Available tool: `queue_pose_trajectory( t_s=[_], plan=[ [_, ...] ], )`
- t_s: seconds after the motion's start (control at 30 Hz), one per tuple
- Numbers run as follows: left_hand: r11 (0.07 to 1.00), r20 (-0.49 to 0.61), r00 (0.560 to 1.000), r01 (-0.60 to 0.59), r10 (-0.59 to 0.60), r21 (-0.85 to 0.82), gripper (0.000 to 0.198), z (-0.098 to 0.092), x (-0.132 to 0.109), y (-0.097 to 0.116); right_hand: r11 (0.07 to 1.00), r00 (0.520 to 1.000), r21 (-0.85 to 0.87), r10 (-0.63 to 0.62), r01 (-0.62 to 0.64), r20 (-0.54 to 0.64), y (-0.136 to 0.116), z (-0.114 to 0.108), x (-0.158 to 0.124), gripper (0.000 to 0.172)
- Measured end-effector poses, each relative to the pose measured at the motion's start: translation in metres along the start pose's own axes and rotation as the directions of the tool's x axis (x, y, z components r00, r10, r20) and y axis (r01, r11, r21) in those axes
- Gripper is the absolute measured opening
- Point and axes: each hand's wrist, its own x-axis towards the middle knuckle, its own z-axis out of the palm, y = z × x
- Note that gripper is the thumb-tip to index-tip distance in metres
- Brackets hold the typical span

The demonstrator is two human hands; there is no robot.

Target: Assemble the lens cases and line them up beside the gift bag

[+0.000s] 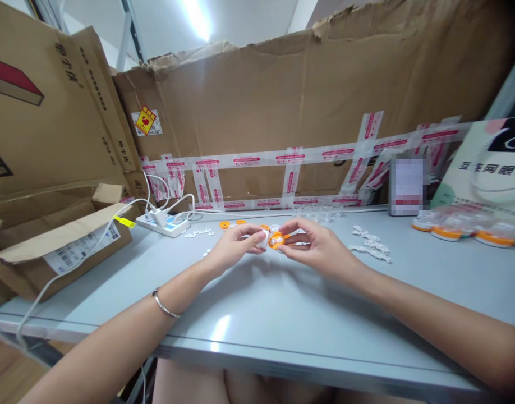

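Note:
Above the middle of the grey table (257,314) my two hands meet. Between the fingertips of my right hand (314,244) is a round orange part (276,240) with white pieces in its middle. My left hand (236,247) pinches a small white part (263,240) right beside the orange one; whether the two are joined I cannot tell. Just behind my hands lie orange rings (224,225) and a few pale round parts, partly hidden by my fingers. Small white discs (194,233) are scattered to the left of my left hand.
White small pieces (371,244) lie in a cluster right of my hands. Orange-rimmed clear-topped items (446,231) stand at the far right. At the left are a power strip (162,221) with cables and an open cardboard box (72,241). A large carton (257,112) walls the back.

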Motion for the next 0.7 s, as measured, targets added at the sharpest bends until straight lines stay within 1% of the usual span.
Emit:
queue_pose_trajectory(
  t_s=[0.13, 0.33, 0.53, 0.7],
  plan=[
    [1.000, -0.056, 0.998, -0.006, 0.006, 0.006, 0.034, -0.0011, 0.0013, -0.0012, 1.000, 1.000, -0.012, 0.005, -0.005, 0.002, -0.0004, 0.0002, -0.0012, 0.018],
    [0.998, 0.016, 1.000, -0.005, 0.005, 0.057, 0.031, -0.0009, 0.0012, -0.0023, 1.000, 1.000, -0.012, -0.004, 0.005, 0.016, -0.0007, 0.0034, -0.0016, 0.019],
    [0.996, 0.027, 0.999, -0.019, 0.017, 0.085, 0.032, -0.0006, 0.0013, -0.0060, 1.000, 1.000, 0.015, -0.007, 0.007, 0.027, -0.0002, 0.0067, -0.0022, 0.019],
    [0.994, 0.008, 1.000, -0.007, 0.006, 0.112, 0.033, 0.0005, 0.0012, -0.0071, 0.999, 0.999, 0.027, -0.019, 0.018, 0.045, 0.0027, 0.0096, -0.0029, 0.018]
  ],
)
